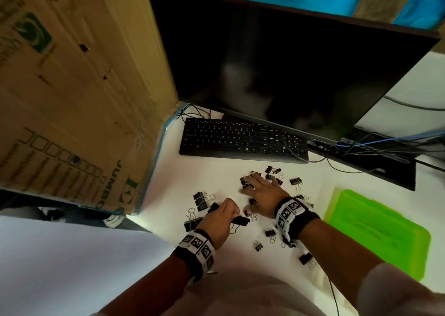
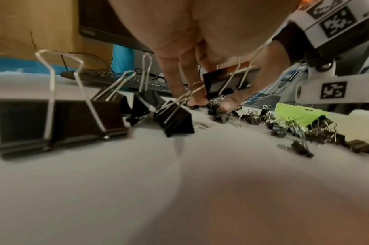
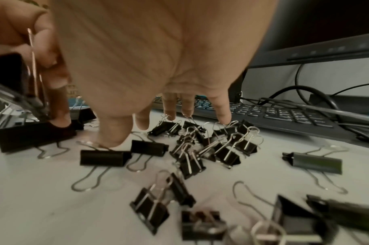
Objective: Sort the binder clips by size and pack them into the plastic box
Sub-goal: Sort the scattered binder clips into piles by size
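Observation:
Black binder clips of different sizes lie scattered on the white desk. My left hand (image 1: 232, 215) pinches a large binder clip (image 1: 240, 221) by its wire handle, just above the desk; in the left wrist view that clip (image 2: 223, 82) hangs under my left hand (image 2: 202, 99). Three other large clips (image 1: 200, 200) stand to its left. My right hand (image 1: 251, 185) lies spread, fingers straight, over a pile of small clips (image 3: 202, 145), its thumb on the wire handle of a medium clip (image 3: 105, 158). The green plastic box (image 1: 378, 231) sits shut at the right.
A black keyboard (image 1: 243, 138) and a dark monitor (image 1: 277, 63) stand behind the clips, with cables (image 1: 375, 147) trailing right. A big cardboard box (image 1: 72, 99) walls off the left. More small clips (image 1: 271, 233) lie near my right wrist.

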`<state>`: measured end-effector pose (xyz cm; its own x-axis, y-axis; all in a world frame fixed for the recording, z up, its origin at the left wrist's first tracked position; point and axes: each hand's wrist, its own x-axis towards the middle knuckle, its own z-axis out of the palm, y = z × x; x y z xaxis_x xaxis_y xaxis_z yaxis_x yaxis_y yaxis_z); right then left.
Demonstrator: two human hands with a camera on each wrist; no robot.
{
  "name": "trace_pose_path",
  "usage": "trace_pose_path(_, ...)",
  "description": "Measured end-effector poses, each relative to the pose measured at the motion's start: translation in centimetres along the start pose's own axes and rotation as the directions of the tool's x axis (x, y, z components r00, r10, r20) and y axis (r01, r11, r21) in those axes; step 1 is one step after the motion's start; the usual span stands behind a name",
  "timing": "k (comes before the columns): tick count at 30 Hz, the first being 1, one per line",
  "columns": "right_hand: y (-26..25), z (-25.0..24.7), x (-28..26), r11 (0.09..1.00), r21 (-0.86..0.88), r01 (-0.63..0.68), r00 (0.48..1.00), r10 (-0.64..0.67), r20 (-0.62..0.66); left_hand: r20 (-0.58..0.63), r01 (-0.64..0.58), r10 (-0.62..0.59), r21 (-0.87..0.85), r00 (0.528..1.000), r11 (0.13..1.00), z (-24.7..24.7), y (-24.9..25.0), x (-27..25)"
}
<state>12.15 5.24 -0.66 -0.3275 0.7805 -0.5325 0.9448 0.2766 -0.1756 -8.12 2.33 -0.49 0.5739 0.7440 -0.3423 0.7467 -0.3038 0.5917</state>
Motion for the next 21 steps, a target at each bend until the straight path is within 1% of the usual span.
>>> trace_pose_path(2,-0.2,0.4,-0.4,1.0,0.006,-0.014,1.0,0.014,-0.027,0.015,-0.055,0.054,0.052,0.998,0.997,-0.2,-0.6,-0.3)
trace_pose_path(4,-0.1,0.7,-0.7,1.0,0.009,-0.029,0.998,0.03,-0.051,0.032,-0.082,0.08,0.085,0.996,0.993,-0.4,-1.2,-0.5)
trace_pose_path(7,0.4,1.1,-1.3,0.999,0.024,-0.041,0.997,0.042,-0.069,0.006,-0.045,0.045,0.09,0.999,0.995,-0.9,-2.8,-0.6)
trace_pose_path(11,1.5,1.1,-2.4,0.996,0.089,-0.023,0.996,0.03,-0.079,-0.082,-0.039,0.045,0.071,0.996,0.997,-1.4,-5.0,-0.2)
trace_pose_path(14,2.7,0.7,-3.6,0.972,0.234,-0.023,0.984,0.063,-0.165,-0.116,-0.009,0.018,0.072,0.993,0.997,-2.2,-5.9,-0.1)
trace_pose_path(16,3.7,0.6,-4.5,0.969,0.243,-0.042,0.962,0.104,-0.25,-0.105,0.028,-0.02,0.073,0.994,0.997,-2.5,-6.0,-0.2)
trace_pose_path(17,4.4,0.6,-5.0,0.97,0.23,-0.077,0.952,0.14,-0.272,-0.099,0.046,-0.039,0.069,0.994,0.997,-2.7,-5.9,-0.2)
trace_pose_path(19,5.6,0.9,-5.8,0.958,0.225,-0.177,0.945,0.23,-0.234,-0.122,0.034,-0.028,0.049,0.992,0.998,-2.7,-5.1,-0.3)
trace_pose_path(21,6.5,1.4,-6.5,0.945,0.224,-0.24,0.949,0.277,-0.151,-0.176,-0.046,0.056,0.058,0.983,0.997,-2.6,-3.7,-0.1)
